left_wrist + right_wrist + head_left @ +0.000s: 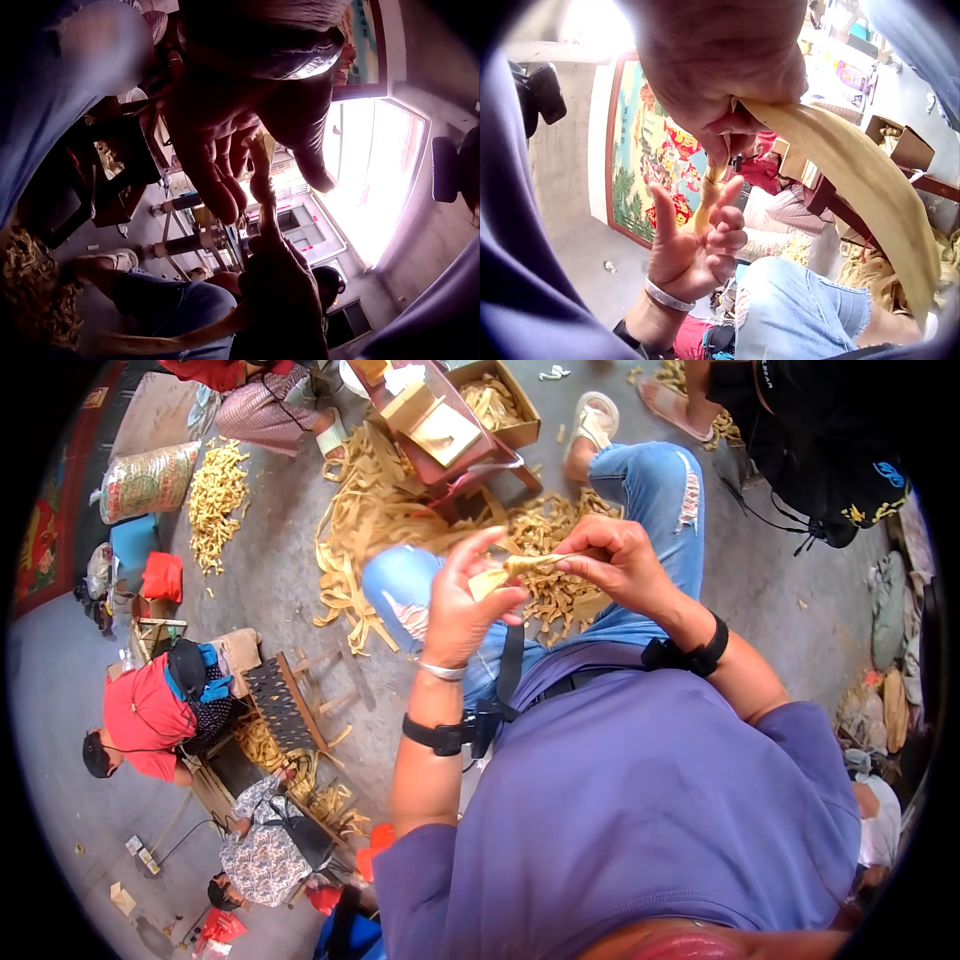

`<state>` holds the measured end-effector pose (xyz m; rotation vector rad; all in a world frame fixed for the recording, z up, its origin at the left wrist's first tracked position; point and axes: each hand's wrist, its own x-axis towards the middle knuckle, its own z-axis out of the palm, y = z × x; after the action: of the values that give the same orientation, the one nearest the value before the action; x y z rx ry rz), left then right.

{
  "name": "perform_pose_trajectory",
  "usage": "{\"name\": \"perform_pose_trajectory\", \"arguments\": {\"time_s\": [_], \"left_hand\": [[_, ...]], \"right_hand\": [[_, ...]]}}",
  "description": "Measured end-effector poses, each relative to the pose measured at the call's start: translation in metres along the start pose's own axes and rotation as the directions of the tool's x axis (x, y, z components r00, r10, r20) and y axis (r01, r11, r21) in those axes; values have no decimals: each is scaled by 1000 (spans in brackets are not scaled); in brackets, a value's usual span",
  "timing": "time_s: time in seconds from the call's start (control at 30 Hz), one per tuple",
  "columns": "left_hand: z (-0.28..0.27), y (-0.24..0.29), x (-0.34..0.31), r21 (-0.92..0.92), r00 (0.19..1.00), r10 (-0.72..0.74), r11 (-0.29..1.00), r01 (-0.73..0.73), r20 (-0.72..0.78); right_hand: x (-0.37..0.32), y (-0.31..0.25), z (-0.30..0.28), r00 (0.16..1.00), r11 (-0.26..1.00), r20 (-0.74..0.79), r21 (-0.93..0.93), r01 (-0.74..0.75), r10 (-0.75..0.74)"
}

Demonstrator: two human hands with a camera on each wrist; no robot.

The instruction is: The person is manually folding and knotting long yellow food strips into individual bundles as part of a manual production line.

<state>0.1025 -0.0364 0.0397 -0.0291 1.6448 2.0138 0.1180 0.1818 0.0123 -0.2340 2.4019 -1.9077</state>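
A yellow, flat, pliable strip (pixel 517 565) with a twisted knot in it stretches between the two hands in front of the lap. My right hand (pixel 625 563) pinches it between thumb and fingers just past the knot. From that grip a long, wide tail of the strip (pixel 870 176) hangs down in the right wrist view. My left hand (pixel 462 600) is at the strip's other end, thumb and index finger spread apart, the end lying against its fingers. In the left wrist view the strip (pixel 262 184) and hands are dark against bright light.
Loose strips (pixel 360 510) and a pile of short knotted pieces (pixel 565 600) lie on the floor beyond the knees. A red-brown stool (pixel 455 455) and a cardboard box (pixel 520 432) stand ahead. Other people sit at the left, one in a red shirt (pixel 150 715).
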Motion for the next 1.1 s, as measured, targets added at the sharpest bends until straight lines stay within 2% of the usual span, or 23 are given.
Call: {"name": "perform_pose_trajectory", "arguments": {"time_s": [0.1,0.17,0.37,0.47,0.5,0.6,0.73,0.8,0.87,0.97,1.1], "left_hand": [[12,-7,8,-6,999,-4,1000,4,-46],[15,-5,10,-20,996,9,1000,-11,-87],[2,-15,14,-85,997,-38,996,31,-72],[0,-7,35,-26,995,-97,995,96,-31],[0,-3,42,158,997,-68,985,71,-22],[-13,4,61,170,1000,-18,985,17,4],[-36,9,94,140,996,52,989,-43,-66],[-53,10,118,160,987,97,984,-76,-126],[-67,13,141,97,972,21,995,2,-233],[-75,18,163,52,953,-8,998,24,-301],[-88,19,177,113,946,17,993,21,-324]], "right_hand": [[4,-8,7,973,967,33,-115,229,-226],[7,-4,0,980,974,67,-116,193,-187],[15,7,-12,982,985,130,-82,152,-141],[35,3,-12,963,938,160,-238,251,-217],[45,3,-7,932,911,118,-203,359,-341],[67,2,-17,950,924,240,-276,264,-199],[121,28,-14,898,864,241,-270,426,-368],[154,29,-12,904,852,259,-322,412,-340],[184,41,-7,902,837,250,-348,423,-351],[211,49,-3,924,871,231,-326,368,-305],[234,67,5,951,897,206,-332,291,-232]]}}
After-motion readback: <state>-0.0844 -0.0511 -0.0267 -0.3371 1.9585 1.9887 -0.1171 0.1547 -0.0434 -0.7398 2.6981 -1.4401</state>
